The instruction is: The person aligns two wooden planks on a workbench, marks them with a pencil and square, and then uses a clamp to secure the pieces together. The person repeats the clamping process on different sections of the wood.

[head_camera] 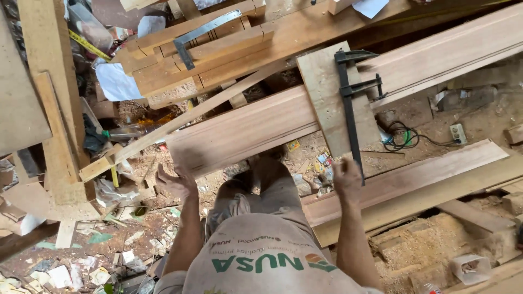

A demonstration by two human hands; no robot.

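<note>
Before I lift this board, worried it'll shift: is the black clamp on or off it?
On: the black clamp spans a plywood block on the board.

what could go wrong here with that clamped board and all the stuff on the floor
The long board is held only near its end by the left hand, so it might tip or slip. The right hand is at the foot of the black bar clamp; fingers could get pinched. Scraps and a cable underfoot invite tripping.
</note>
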